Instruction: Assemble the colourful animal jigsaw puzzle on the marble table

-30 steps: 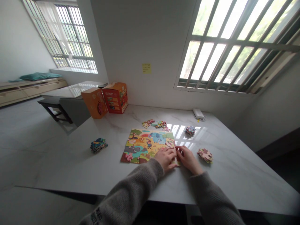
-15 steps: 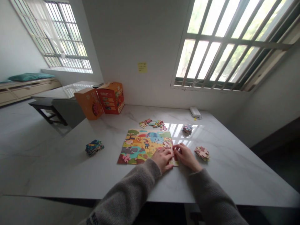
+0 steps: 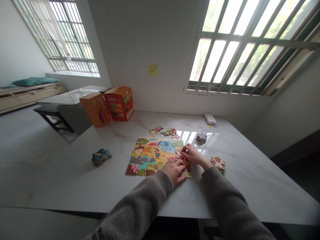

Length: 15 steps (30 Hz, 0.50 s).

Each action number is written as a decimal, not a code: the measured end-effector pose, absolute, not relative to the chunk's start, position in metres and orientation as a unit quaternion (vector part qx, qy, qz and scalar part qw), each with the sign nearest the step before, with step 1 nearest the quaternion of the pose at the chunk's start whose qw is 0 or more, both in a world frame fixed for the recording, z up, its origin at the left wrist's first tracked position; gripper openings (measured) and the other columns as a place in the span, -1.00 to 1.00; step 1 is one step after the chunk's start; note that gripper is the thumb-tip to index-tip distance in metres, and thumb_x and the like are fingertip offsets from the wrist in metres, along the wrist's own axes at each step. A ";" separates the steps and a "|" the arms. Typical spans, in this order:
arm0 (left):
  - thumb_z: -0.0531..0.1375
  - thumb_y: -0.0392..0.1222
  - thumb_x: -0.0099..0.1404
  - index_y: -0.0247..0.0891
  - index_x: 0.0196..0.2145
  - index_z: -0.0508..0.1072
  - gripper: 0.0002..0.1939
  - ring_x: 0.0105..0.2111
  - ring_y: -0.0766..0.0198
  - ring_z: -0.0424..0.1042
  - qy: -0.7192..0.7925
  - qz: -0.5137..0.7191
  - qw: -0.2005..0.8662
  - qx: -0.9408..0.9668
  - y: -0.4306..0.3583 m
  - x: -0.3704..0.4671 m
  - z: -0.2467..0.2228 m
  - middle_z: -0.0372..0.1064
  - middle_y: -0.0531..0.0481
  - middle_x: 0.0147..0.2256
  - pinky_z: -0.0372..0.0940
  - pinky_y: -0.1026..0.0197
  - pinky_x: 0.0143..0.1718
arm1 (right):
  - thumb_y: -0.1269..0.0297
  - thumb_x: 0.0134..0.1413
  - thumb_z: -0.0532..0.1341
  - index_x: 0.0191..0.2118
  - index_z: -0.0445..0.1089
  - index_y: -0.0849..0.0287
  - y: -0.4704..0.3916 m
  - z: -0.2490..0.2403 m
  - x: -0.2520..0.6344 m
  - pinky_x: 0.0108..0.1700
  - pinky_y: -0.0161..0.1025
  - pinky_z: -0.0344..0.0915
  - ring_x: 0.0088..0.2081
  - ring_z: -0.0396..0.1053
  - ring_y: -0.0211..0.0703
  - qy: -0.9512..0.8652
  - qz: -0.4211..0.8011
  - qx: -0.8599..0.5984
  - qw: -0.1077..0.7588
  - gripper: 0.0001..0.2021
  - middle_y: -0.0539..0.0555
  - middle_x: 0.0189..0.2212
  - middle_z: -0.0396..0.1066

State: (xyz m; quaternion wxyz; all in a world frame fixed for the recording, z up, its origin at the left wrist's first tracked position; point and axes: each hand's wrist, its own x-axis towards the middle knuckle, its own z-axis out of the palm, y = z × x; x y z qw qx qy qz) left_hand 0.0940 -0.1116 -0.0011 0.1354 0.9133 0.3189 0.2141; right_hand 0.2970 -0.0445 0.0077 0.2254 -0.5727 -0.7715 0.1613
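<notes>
A colourful jigsaw puzzle (image 3: 151, 156) with animals and a figure in a hat lies on the marble-patterned table, its sections joined into a sheet. Across the lower right part of it rests my left hand (image 3: 175, 170), palm down with fingers stretched out flat. My right hand (image 3: 193, 156) is at the right edge of the sheet, thumb and fingertips pinched together on a puzzle piece there; the fingers cover most of that piece. Close to the right wrist sits a small stack of pinkish puzzle pieces (image 3: 218, 163).
Loose puzzle pieces (image 3: 168, 132) lie behind the sheet. A dark blue-green stack of pieces (image 3: 101, 156) is at left, another stack (image 3: 201, 137) at back right. Orange boxes (image 3: 120, 103) stand at the back left, a white device with cable (image 3: 210, 118) near the wall.
My right hand has moved up along the puzzle's right edge, away from the lower corner. My left hand stays on the sheet. The view has shifted slightly.
</notes>
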 end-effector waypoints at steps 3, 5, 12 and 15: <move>0.30 0.02 0.23 -0.20 -0.03 0.51 -0.60 0.04 0.02 0.30 0.317 0.216 0.135 0.913 -0.112 0.094 -0.003 0.43 -0.08 -0.01 0.19 -0.04 0.13 | 0.25 0.10 0.26 -0.37 0.48 0.22 -0.046 0.008 0.295 -0.18 -0.25 0.29 -0.29 0.32 -0.17 -0.771 0.172 -0.568 0.229 -0.85 0.08 -0.32 0.34; 0.30 0.02 0.24 -0.20 -0.02 0.51 -0.60 0.04 0.02 0.30 0.317 0.217 0.134 0.914 -0.112 0.094 -0.003 0.42 -0.07 0.00 0.18 -0.03 0.13 | 0.23 0.08 0.25 -0.39 0.45 0.21 -0.046 0.008 0.292 -0.29 -0.29 0.27 -0.36 0.30 -0.20 -0.766 0.209 -0.562 0.230 -0.84 0.05 -0.38 0.36; 0.28 0.01 0.25 -0.20 -0.03 0.52 -0.62 0.05 0.00 0.30 0.321 0.209 0.133 0.914 -0.114 0.094 0.001 0.41 -0.09 0.01 0.19 -0.06 0.13 | 0.22 0.08 0.19 -0.21 0.47 0.21 -0.050 0.011 0.283 -0.44 -0.35 0.23 -0.46 0.30 -0.25 -0.736 0.346 -0.524 0.252 -0.78 -0.01 -0.47 0.43; 0.27 0.00 0.26 -0.21 -0.03 0.51 -0.63 0.04 0.01 0.30 0.316 0.215 0.132 0.915 -0.113 0.094 0.000 0.42 -0.09 0.00 0.20 -0.04 0.12 | 0.31 0.06 0.16 -0.29 0.52 0.21 -0.050 0.015 0.280 -0.40 -0.35 0.24 -0.45 0.31 -0.25 -0.755 0.325 -0.515 0.243 -0.81 0.01 -0.47 0.44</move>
